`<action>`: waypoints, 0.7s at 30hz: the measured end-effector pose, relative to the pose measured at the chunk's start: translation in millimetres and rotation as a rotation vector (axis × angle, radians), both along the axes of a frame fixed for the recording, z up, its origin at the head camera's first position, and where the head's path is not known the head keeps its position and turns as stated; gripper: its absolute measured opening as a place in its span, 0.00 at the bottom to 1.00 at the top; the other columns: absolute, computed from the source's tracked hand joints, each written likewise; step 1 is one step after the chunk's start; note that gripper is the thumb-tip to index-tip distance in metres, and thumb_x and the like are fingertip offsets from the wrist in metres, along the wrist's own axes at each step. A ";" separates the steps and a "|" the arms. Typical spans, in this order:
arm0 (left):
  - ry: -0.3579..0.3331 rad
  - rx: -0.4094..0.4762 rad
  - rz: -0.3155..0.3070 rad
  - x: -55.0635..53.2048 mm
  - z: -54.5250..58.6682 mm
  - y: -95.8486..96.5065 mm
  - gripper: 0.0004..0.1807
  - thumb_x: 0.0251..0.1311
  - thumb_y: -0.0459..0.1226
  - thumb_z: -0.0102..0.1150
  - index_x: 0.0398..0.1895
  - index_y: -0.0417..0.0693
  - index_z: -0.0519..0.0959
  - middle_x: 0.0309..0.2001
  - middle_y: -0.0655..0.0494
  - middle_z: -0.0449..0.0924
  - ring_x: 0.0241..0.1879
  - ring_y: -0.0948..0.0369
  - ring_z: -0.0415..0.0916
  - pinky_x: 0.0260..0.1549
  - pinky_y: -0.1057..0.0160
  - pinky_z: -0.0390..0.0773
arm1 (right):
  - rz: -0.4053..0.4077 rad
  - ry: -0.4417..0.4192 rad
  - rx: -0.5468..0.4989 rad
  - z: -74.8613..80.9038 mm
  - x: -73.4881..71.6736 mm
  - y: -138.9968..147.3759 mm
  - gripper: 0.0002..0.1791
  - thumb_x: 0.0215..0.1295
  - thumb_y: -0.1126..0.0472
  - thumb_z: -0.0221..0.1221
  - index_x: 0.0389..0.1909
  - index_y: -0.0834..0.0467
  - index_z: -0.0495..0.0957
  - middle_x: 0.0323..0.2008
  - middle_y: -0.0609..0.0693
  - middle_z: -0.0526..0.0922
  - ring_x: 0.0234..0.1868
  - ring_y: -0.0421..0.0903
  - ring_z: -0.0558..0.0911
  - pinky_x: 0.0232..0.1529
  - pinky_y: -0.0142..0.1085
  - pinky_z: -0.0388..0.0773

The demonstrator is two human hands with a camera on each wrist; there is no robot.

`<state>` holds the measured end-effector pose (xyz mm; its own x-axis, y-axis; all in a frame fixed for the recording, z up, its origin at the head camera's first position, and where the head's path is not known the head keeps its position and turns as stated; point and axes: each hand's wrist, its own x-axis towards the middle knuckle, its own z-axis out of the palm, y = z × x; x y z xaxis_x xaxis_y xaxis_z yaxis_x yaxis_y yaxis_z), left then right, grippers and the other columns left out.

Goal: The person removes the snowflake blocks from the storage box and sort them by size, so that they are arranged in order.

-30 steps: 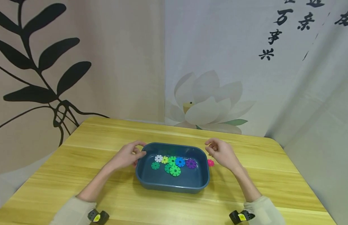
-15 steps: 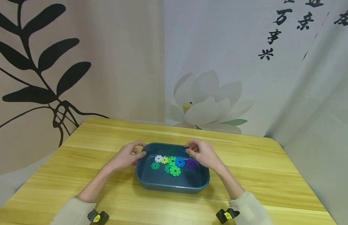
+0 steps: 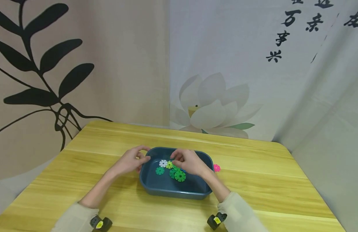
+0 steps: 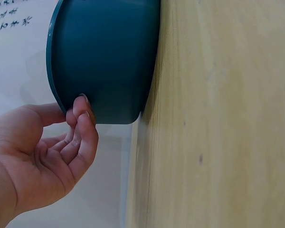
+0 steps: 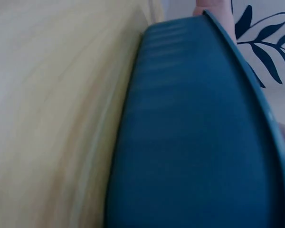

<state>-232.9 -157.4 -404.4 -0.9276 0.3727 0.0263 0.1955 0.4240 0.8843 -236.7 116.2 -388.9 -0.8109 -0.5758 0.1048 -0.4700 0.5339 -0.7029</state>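
Note:
A dark blue plastic basin [image 3: 179, 192] stands on the table, holding several flower-shaped snowflake discs. White [image 3: 163, 163], yellow [image 3: 169, 165], teal [image 3: 160, 170] and bright green [image 3: 180, 176] ones show; the blue one is mostly covered. With thumb and fingers my left hand [image 3: 131, 160] pinches the basin's left rim, seen closely in the left wrist view [image 4: 42, 156]. My right hand [image 3: 190, 162] hovers over the basin's middle, its fingers loosely bent and nothing visible between them. In the right wrist view, the basin's side wall [image 5: 190, 123] hides most of that hand.
A pink disc [image 3: 217, 168] lies on the table just outside the basin's right end. The wooden table [image 3: 268, 180] reaches back to a printed curtain [image 3: 132, 64]. Both wrists carry small black cameras [image 3: 101, 223].
My right hand has moved left from above the pink disc, across the right rim, to over the middle of the basin. The left hand and the basin have stayed still.

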 end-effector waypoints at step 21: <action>-0.004 0.001 -0.026 0.1 0.9 -2.3 0.24 0.73 0.36 0.57 0.67 0.33 0.68 0.24 0.52 0.77 0.19 0.53 0.76 0.23 0.55 0.81 | 0.047 -0.080 0.178 -15.0 -7.8 -45.5 0.13 0.66 0.65 0.66 0.50 0.61 0.82 0.31 0.50 0.87 0.30 0.38 0.83 0.34 0.30 0.79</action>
<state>-232.8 -159.7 -403.5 -0.9176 0.3967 0.0235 0.2033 0.4178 0.8855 -244.5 70.7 -403.9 -0.7845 -0.6167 -0.0653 -0.4437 0.6318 -0.6356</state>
